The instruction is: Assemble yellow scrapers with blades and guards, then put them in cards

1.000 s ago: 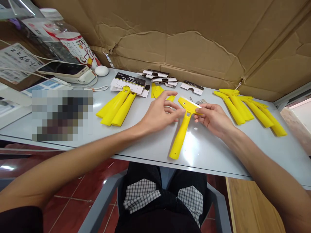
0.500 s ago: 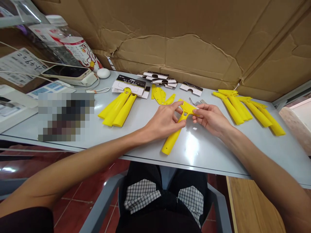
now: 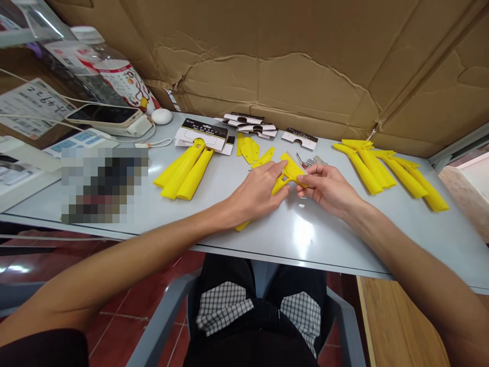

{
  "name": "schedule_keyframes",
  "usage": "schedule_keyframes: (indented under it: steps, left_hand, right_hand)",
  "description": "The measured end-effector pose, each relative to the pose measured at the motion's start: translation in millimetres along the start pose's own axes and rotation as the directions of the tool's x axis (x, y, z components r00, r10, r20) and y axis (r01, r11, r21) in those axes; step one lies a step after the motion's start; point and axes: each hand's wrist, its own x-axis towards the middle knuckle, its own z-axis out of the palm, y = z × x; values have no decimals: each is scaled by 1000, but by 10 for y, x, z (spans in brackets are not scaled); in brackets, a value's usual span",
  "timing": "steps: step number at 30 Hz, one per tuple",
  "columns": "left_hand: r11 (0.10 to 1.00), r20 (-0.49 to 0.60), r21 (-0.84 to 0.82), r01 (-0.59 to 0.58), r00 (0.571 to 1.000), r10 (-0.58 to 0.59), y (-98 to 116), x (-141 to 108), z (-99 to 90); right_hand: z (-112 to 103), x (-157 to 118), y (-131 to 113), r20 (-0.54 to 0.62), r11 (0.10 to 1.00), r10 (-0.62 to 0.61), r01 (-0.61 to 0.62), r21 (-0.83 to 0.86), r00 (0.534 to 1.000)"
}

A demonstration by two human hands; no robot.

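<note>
Both my hands are closed on one yellow plastic scraper, held low over the table with its wide head pointing away from me. My left hand wraps round its handle and hides most of it; only the handle's end shows below the palm. With thumb and fingertips, my right hand pinches the right corner of the head. Just beyond lie flat yellow plates and small metal parts. A tiny white scrap rests under the right fingers.
Yellow scrapers with a card lie to the left, and several loose yellow handles to the right. Folded header cards are stacked at the back. A phone, a bottle and a cardboard wall border the table.
The scraper has turned, its handle end swinging left under my left hand. My left hand now covers more of the handle. My right hand keeps its pinch on the head's corner.
</note>
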Motion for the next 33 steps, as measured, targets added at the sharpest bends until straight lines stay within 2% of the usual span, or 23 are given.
schedule_keyframes:
  steps: [8,14,29,33]
  left_hand:
    - [996,-29,82,-33,999,36,-22,-18,9]
    - [994,-43,100,-45,998,49,-43,-25,19]
    - [997,-38,71,-37,999,40,-67,-8,-12]
    - [1000,-15,-23,2,1000,-2,-76,29,-52]
  right_hand:
    - [39,-38,-15,-12,1000,-1,0,-17,1000]
    - [33,-52,-19,36,996,-45,48,-72,998]
    - [1,-36,-10,42,994,-52,56,-89,998]
    - [18,-41,-15,54,995,-37,42,-86,998]
